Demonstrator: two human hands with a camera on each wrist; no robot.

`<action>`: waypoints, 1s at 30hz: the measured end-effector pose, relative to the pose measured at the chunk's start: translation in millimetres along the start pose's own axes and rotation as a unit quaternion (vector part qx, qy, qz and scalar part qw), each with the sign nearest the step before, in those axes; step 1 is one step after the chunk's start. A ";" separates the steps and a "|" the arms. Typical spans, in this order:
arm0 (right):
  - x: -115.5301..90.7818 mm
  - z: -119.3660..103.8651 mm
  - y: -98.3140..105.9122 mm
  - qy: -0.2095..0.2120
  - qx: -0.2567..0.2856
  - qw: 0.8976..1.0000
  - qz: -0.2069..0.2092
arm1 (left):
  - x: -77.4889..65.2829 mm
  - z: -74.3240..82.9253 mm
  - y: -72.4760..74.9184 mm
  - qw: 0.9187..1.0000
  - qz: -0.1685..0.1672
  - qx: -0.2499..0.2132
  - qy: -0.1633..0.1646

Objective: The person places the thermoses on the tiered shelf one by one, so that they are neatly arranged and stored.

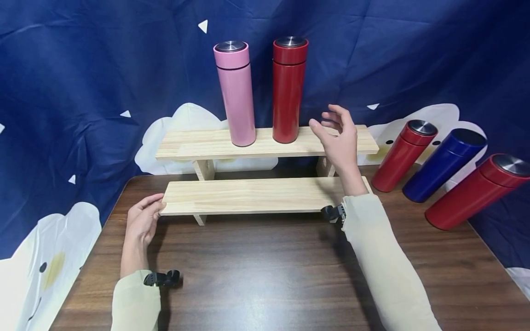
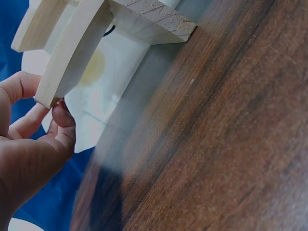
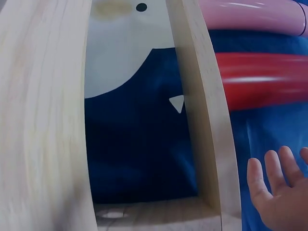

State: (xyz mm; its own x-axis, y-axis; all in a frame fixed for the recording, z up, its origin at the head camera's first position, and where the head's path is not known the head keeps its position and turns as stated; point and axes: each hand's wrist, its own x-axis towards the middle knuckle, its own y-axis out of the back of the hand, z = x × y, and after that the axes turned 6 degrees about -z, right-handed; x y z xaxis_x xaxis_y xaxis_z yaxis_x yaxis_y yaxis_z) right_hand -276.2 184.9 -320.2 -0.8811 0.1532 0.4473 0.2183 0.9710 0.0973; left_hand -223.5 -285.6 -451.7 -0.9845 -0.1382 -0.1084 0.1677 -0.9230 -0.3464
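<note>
A two-tier wooden shelf (image 1: 252,195) of pale boards stands on the table. My left hand (image 1: 145,216) pinches the left end of its lower board, fingers and thumb round the corner, as the left wrist view shows at the board end (image 2: 72,57). On the upper board are an upright pink thermos (image 1: 238,99) and, to its right, an upright red thermos (image 1: 288,94). My right hand (image 1: 340,138) is held over the upper board just right of the red thermos, its fingers spread and loosely bent with nothing between them. In the right wrist view those fingers (image 3: 276,173) are apart from the red thermos (image 3: 264,81).
To the right of the shelf stand a smaller red thermos (image 1: 403,156), a blue thermos (image 1: 443,165) and a larger red thermos (image 1: 476,193). The brown wood-grain table (image 1: 256,266) extends in front. A dark blue patterned cloth (image 1: 124,59) hangs behind.
</note>
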 end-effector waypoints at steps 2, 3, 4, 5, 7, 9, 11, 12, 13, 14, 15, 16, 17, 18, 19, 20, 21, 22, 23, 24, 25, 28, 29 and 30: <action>-1.6 1.6 3.6 -0.002 -0.005 1.000 0.004 | 0.1 -0.2 -0.1 1.000 0.000 0.001 -0.001; -2.5 2.2 5.6 -0.002 -0.007 1.000 0.006 | 0.1 -0.3 -0.2 1.000 0.000 0.000 -0.001; -3.4 2.9 7.4 -0.001 -0.010 1.000 0.008 | 0.0 -0.4 -0.1 1.000 0.000 -0.001 -0.001; -4.3 3.0 9.1 -0.002 -0.012 1.000 0.010 | 0.0 -0.5 -0.1 1.000 0.001 -0.001 0.000; -5.7 4.0 12.3 -0.001 -0.015 1.000 0.013 | -0.3 -0.5 0.0 1.000 0.002 0.001 0.000; -7.3 5.2 16.0 -0.001 -0.019 1.000 0.014 | -0.4 -0.4 0.5 1.000 0.002 0.000 0.001; -8.3 6.4 19.9 -0.001 -0.022 1.000 0.018 | -0.9 0.1 0.4 1.000 0.000 -0.002 0.001; -8.8 7.3 22.0 0.001 -0.020 1.000 0.021 | -0.9 0.1 0.6 1.000 -0.001 -0.004 0.000; -9.4 7.8 24.4 0.002 -0.019 1.000 0.024 | -1.1 0.3 0.4 1.000 -0.001 -0.004 -0.001; -10.3 7.8 26.5 0.004 -0.016 0.999 0.028 | -1.2 -0.1 0.7 1.000 -0.002 -0.003 -0.001; -11.1 8.0 28.7 0.007 -0.010 0.999 0.032 | -1.4 -0.2 0.6 1.000 -0.003 -0.003 -0.002; -11.8 8.3 30.9 0.009 -0.005 0.999 0.036 | -1.5 -0.3 0.4 1.000 -0.003 -0.004 -0.002; -12.7 8.4 32.9 0.011 -0.003 0.999 0.040 | -1.6 -0.5 0.4 1.000 -0.003 -0.003 -0.002; -13.6 8.8 35.2 0.013 -0.002 0.999 0.043 | -1.7 -0.7 0.3 1.000 -0.001 -0.003 -0.001; -14.4 9.3 37.3 0.015 -0.001 0.999 0.046 | -1.8 -0.7 0.1 1.000 0.000 -0.002 -0.001; -15.2 9.9 39.6 0.015 0.000 0.999 0.049 | -2.1 -0.6 -0.2 1.000 0.001 -0.001 0.000; -15.7 10.6 42.0 0.015 -0.001 0.999 0.053 | -2.3 -0.4 -0.6 1.000 0.002 -0.003 0.001; -16.3 11.5 44.6 0.014 -0.004 0.998 0.056 | -2.4 -0.3 -0.8 1.000 0.003 -0.004 0.002; -16.8 12.3 47.1 0.016 -0.004 0.998 0.060 | -2.3 -0.2 -0.9 1.000 0.004 -0.003 0.002; -17.1 13.3 49.7 0.017 -0.002 0.998 0.065 | -2.0 -0.1 -0.9 1.000 0.005 -0.004 0.003; -17.6 14.2 52.2 0.017 0.007 0.997 0.070 | -1.7 0.0 -0.8 1.000 0.005 -0.003 0.004; -18.5 16.8 59.4 0.019 0.042 0.995 0.084 | -0.3 0.0 -0.4 1.000 0.004 -0.003 0.005; -19.1 17.5 61.6 0.020 0.050 0.995 0.089 | 0.0 0.0 -0.3 1.000 0.005 -0.003 0.005; -19.7 18.1 63.7 0.020 0.059 0.994 0.093 | 0.4 -0.2 -0.2 1.000 0.004 -0.003 0.004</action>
State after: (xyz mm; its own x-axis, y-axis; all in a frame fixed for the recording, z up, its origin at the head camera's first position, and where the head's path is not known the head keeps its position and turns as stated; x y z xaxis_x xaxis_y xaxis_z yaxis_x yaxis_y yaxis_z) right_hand -252.6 247.1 -338.9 -0.8122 0.3269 0.4832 0.3233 0.9416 -0.0936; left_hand -223.9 -285.5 -451.8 -0.9827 -0.1417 -0.1192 0.1752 -0.9196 -0.3517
